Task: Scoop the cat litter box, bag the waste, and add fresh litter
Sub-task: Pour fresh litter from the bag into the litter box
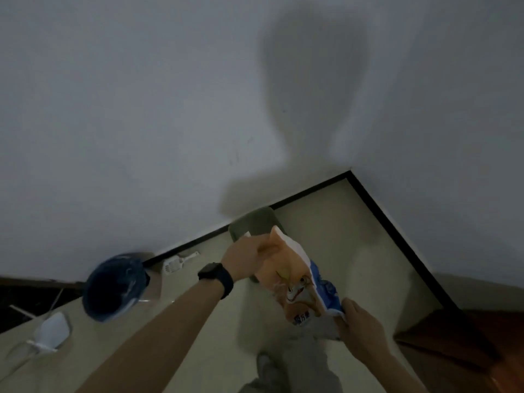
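Pale floor (326, 222) runs into a corner of two plain white walls (141, 109), edged by a dark baseboard (382, 214). Lighting is dim, and a person's shadow (312, 95) falls on the far wall.

Litter bag (295, 279): orange with a cartoon cat printed on it and a blue side panel. It is held off the floor between both hands, lying slantwise from far left to near right.

Left hand (243, 255): grip clenched on the far end of the bag, fingers curled around it. A dark watch (215, 277) sits on the wrist.

Right hand (360, 321): grip pinching the near, blue end of the bag, with crumpled material under the fingers.

Litter box (263, 219): dark green, on the floor against the far wall, directly behind the bag and the left hand. Only its far rim shows; the contents cannot be seen.

Scoop (178, 260): white, slotted, lying on the floor beside the baseboard, left of the litter box and apart from both hands.

Blue bin (113, 287): round, dark inside, standing on the floor to the left of the scoop.

Near left, a small white device (52, 330) with cables rests on the floor. Near right, a dark wooden door (467, 336). Grey trousers (306, 364) show at the bottom edge, below the bag.
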{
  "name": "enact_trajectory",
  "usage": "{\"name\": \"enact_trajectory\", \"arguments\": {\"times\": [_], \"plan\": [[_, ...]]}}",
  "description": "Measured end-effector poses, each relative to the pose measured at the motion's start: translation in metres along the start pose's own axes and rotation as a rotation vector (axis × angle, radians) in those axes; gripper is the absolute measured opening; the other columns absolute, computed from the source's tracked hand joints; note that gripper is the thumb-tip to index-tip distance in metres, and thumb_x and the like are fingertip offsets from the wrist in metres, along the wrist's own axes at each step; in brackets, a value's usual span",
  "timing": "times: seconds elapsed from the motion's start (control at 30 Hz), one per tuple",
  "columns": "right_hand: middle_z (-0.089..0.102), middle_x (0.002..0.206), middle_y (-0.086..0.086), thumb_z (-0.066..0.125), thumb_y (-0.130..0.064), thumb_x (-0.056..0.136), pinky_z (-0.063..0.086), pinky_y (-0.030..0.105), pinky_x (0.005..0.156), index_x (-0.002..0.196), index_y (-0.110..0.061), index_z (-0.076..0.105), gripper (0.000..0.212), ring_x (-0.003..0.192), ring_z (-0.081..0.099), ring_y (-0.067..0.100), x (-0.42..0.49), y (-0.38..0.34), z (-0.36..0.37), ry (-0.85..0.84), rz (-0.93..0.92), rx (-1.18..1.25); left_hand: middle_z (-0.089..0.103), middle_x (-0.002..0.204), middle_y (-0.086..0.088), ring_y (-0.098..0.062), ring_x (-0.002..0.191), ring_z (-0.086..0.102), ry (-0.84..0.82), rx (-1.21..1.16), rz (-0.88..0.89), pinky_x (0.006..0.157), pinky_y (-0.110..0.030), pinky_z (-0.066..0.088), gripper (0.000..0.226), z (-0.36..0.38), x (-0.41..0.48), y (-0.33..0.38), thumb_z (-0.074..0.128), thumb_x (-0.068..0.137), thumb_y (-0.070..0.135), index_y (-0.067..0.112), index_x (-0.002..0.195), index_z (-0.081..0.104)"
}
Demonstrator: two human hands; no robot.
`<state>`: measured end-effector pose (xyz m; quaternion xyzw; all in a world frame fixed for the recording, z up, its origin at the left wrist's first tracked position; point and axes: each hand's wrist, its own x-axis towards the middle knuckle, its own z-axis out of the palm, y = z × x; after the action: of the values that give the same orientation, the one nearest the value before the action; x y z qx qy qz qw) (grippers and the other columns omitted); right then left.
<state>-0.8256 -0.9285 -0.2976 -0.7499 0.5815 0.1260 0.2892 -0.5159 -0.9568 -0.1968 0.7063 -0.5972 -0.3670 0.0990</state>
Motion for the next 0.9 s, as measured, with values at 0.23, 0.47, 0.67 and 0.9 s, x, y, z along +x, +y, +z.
{"name": "enact_trajectory", "arguments": {"times": [0.23,0.47,0.67,0.9], "plan": [[0.047,0.079,-0.007,0.042,-0.038,0.102,0.041,0.029,0.062,0.086,-0.025,0.033,0.023,0.063,0.046,0.006,0.067,0.040,0.063,-0.233,0.138,0.098,0.071,0.106,-0.002,-0.024,0.086,0.065,-0.026,0.089,-0.063,0.075,-0.027,0.047,0.033,0.099,0.078,-0.063,0.034,0.105,0.043,0.037,0.126,0.058],[0.064,0.090,-0.002,0.044,-0.035,0.099,0.047,0.033,0.056,0.128,-0.019,0.035,0.034,0.071,0.062,0.022,0.131,0.049,0.125,-0.254,0.175,-0.026,0.064,0.096,0.001,-0.014,0.081,0.056,-0.033,-0.118,-0.241,0.070,-0.022,0.037,0.034,0.168,0.133,-0.136,0.039,0.103,0.041,0.036,0.132,0.056],[0.066,0.091,0.000,0.043,-0.034,0.100,0.036,0.030,0.052,0.137,-0.019,0.029,0.042,0.067,0.057,0.021,0.184,0.032,0.168,-0.348,0.229,-0.122,0.069,0.108,-0.009,-0.026,0.096,0.062,-0.075,-0.156,-0.325,0.086,-0.038,0.049,0.037,0.213,0.190,-0.207,0.041,0.103,0.041,0.021,0.122,0.065],[0.067,0.092,0.002,0.039,-0.036,0.101,0.039,0.029,0.055,0.133,-0.019,0.031,0.037,0.069,0.059,0.021,0.210,0.013,0.188,-0.407,0.266,-0.147,0.068,0.100,-0.013,-0.030,0.091,0.061,-0.126,-0.155,-0.415,0.076,-0.035,0.047,0.037,0.254,0.229,-0.267,0.042,0.104,0.038,0.011,0.105,0.067]]}}
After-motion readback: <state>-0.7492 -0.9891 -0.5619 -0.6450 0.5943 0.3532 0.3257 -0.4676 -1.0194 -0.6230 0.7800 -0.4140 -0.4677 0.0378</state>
